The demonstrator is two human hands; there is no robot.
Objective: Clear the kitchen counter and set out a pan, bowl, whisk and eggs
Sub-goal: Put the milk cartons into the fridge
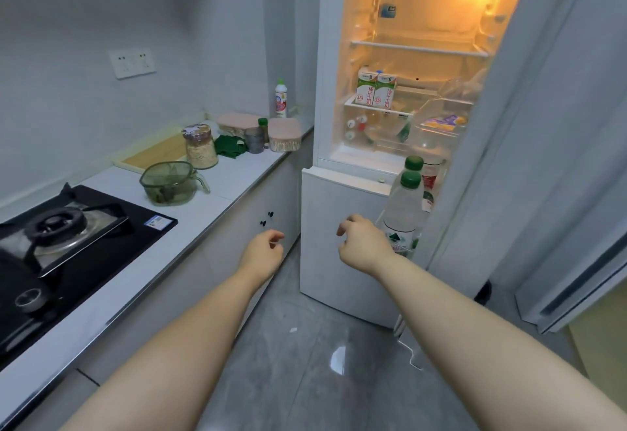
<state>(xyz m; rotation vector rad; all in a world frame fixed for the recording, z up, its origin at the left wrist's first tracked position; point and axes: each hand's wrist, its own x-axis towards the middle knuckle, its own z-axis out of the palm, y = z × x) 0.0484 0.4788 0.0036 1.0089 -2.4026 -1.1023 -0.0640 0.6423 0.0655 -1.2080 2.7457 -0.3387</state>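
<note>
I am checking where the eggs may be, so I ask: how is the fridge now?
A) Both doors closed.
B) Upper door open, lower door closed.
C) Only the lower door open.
B: the upper compartment is open and lit, showing two milk cartons, while the lower door is closed.

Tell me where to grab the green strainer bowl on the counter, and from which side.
Take the green strainer bowl by its handle, coming from the fridge side. It stands upright, and the handle juts out toward the fridge, clear of the jar behind it.
</note>
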